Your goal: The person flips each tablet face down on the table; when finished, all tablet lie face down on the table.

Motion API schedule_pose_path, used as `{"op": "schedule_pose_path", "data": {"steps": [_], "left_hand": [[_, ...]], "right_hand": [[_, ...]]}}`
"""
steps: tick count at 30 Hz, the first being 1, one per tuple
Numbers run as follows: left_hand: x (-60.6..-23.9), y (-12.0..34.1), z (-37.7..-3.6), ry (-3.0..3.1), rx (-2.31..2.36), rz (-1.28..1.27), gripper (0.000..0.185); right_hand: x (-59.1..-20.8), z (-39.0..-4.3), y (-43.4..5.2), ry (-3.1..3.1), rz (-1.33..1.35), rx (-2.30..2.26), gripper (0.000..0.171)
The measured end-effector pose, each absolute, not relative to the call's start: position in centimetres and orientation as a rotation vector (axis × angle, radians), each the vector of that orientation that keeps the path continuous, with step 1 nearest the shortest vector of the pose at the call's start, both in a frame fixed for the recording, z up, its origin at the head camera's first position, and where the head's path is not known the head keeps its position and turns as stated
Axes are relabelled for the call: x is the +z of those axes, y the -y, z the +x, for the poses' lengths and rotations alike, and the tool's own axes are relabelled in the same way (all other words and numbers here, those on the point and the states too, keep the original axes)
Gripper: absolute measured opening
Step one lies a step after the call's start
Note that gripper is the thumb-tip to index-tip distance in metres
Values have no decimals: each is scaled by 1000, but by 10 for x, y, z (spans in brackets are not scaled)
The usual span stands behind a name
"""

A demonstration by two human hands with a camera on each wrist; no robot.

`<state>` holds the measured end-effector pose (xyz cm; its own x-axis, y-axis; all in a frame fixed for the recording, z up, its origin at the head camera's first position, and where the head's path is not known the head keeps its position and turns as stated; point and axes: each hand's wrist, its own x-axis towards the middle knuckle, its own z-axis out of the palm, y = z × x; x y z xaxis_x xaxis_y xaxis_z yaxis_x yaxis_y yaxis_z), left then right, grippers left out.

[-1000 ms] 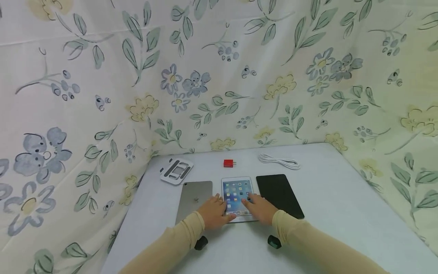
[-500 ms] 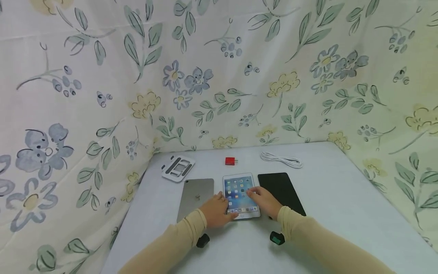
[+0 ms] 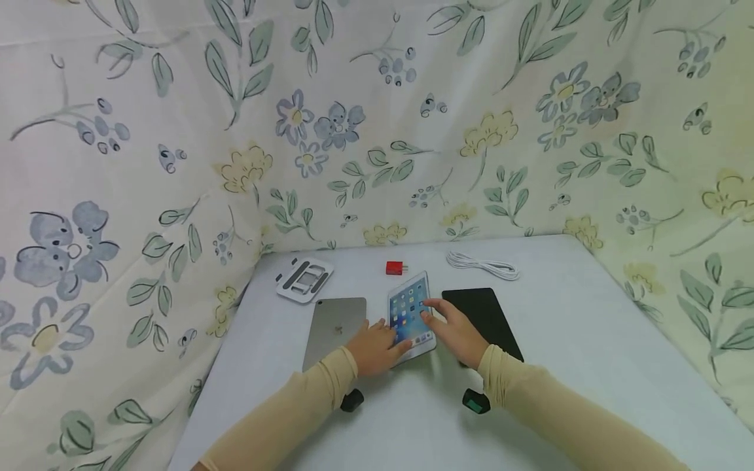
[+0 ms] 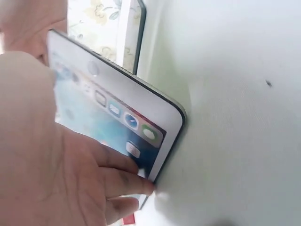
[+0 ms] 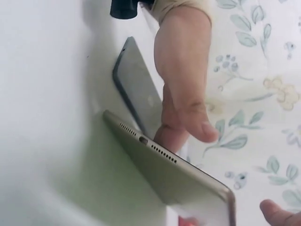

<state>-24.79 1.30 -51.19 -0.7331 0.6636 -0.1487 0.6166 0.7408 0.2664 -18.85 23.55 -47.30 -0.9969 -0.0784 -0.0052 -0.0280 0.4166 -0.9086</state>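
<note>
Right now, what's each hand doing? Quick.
Left hand: grips the lit tablet at its left edge, tilting it up.
Right hand: fingers relaxed on the tablet's right edge, steadying it.

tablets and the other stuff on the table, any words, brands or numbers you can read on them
No text can be read as words.
Lit tablet: app icons show, captions too small and blurred.
Grey tablet: a faint mark on its back, too blurred to read.
Black tablet, red plug, white cable, stand: no lettering visible.
</note>
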Motion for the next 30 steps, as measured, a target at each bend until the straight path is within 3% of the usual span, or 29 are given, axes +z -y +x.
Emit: {"op": "schedule_pose_path", "data": {"steps": [9,18,30], "left_hand": [[-507,-17,-245,-2544,681,1027,80],[-487,-19,-248,-2467,1004,994,86],[-470,-13,-246,-2593,918,1119,86]], "right_hand": [[-461,-183,-221,-2547,-257,-1752,62],[-453,-183,-213,-2514,-381,-1760,66],[-456,-187,-210,-2415,-431,-1837,67]]}}
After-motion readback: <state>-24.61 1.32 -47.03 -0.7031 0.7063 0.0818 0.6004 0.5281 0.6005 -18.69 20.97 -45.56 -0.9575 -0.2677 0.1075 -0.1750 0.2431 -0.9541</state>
